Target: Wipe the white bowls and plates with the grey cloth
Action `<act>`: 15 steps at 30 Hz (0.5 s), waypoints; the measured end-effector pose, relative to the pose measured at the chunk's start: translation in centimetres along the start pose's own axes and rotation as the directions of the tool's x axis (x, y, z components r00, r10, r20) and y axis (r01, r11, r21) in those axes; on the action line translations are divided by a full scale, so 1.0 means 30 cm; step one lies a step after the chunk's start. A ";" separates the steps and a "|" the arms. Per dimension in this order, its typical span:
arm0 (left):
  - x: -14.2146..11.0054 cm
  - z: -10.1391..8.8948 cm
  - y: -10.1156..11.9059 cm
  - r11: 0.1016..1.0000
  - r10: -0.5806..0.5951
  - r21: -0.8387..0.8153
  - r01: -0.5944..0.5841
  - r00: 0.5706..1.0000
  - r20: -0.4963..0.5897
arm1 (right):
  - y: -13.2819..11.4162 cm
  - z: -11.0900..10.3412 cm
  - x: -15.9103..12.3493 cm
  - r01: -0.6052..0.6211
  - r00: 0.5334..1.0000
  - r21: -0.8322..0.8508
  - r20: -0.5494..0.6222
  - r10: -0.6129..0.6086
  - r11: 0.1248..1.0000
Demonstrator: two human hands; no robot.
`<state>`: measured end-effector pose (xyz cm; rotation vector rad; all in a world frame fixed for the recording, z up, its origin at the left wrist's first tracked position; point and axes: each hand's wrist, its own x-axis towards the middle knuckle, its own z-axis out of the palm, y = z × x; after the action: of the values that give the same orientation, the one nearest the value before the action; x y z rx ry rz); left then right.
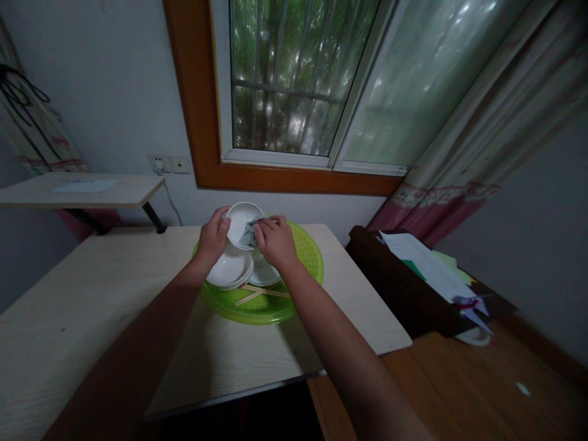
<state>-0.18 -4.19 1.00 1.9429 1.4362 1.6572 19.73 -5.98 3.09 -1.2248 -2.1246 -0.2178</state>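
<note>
My left hand grips the rim of a small white bowl, which is tilted with its inside toward me. A grey-green patterned cloth is pinched in my right hand and pressed against the inside of that bowl. Below them lies a round green tray. On it sit stacked white bowls at the left and a white dish beside them, partly hidden by my right hand. Wooden chopsticks lie crossed at the tray's front.
The tray rests on a pale wooden table. A raised shelf on black legs stands at its left back. Beyond the right edge is a dark brown piece of furniture with papers on top. A window is behind.
</note>
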 end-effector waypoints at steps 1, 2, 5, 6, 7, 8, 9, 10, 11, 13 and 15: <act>0.001 0.000 -0.001 1.000 -0.005 0.010 0.005 1.000 -0.007 | 0.000 -0.001 0.000 -0.005 1.000 0.001 -0.002 0.005 1.000; 0.002 -0.001 -0.002 1.000 -0.012 0.021 0.013 1.000 -0.017 | -0.001 -0.001 -0.002 -0.010 1.000 0.002 -0.005 0.010 1.000; 0.005 -0.004 -0.002 0.997 -0.044 0.062 0.048 0.997 -0.062 | -0.007 -0.005 -0.008 -0.018 1.000 0.020 -0.018 0.018 1.000; 0.006 -0.005 0.000 0.996 -0.053 0.074 0.059 0.996 -0.076 | -0.009 -0.007 -0.010 -0.008 1.000 0.034 -0.014 0.009 0.999; 0.006 -0.007 0.001 0.994 -0.058 0.083 0.065 0.995 -0.086 | -0.011 -0.008 -0.012 0.007 1.000 0.050 -0.008 -0.007 0.999; 0.007 -0.009 0.003 0.994 -0.058 0.087 0.066 0.994 -0.094 | -0.013 -0.009 -0.014 0.026 1.000 0.068 0.001 -0.027 0.997; 0.007 -0.010 0.005 0.994 -0.055 0.088 0.064 0.993 -0.101 | -0.014 -0.010 -0.015 0.050 0.999 0.087 0.012 -0.051 0.995; 0.007 -0.012 0.007 0.994 -0.051 0.088 0.060 0.993 -0.107 | -0.014 -0.010 -0.016 0.079 0.996 0.109 0.023 -0.082 0.991; 0.006 -0.012 0.009 0.994 -0.048 0.088 0.058 0.992 -0.113 | -0.014 -0.010 -0.017 0.109 0.993 0.134 0.035 -0.115 0.985; 0.006 -0.013 0.010 0.994 -0.054 0.088 0.065 0.991 -0.120 | -0.014 -0.008 -0.019 0.173 0.981 0.187 0.057 -0.187 0.967; 0.006 -0.012 0.010 0.992 -0.071 0.092 0.082 0.990 -0.122 | -0.014 -0.002 -0.020 0.224 0.967 0.232 0.068 -0.246 0.947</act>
<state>-0.36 -4.37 1.44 1.8396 1.6420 1.7252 19.62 -6.67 2.84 -0.8673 -2.3072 -0.0215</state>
